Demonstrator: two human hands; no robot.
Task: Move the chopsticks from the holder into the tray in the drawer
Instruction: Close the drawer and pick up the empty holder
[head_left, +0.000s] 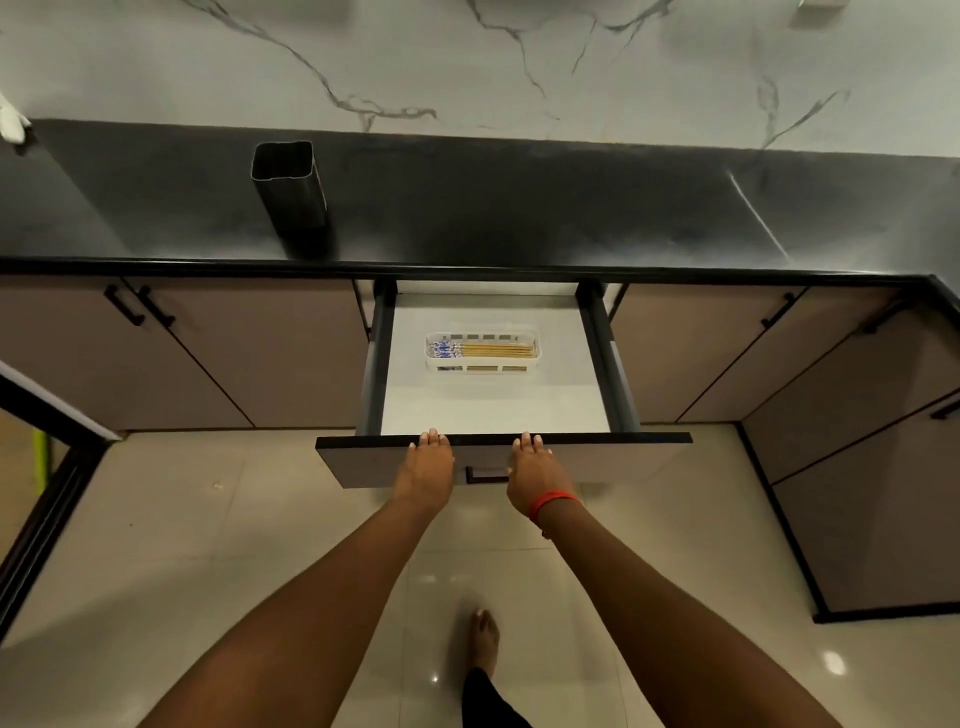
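- We see the chopsticks (485, 351) lying flat in the white slotted tray (536, 347), centre of frame, patterned ends to the left, tips to the right.
- Tray sits on the white floor of the open drawer (498, 405), nearer its back than its front, well apart from both side rails.
- Holder (291, 189), upper left of frame, stands upright on the dark countertop (519, 208); as far as we can see into its mouth, nothing sticks out.
- Left hand (428, 462) and right hand (535, 467) are both laid flat on the drawer front (623, 457), lower centre, fingertips (431, 435) over its top edge. Neither hand grips anything; fingers extended, empty.
- Handle (485, 475) shows between the two hands, untouched.
- Our read: transfer looks done, step in hand is closing the drawer.
- Next move calls for an even push from both hands so the drawer runs straight on its rails, gently enough that the tray does not slide.
- Fingertips must come off the top edge before the front meets the cabinet.
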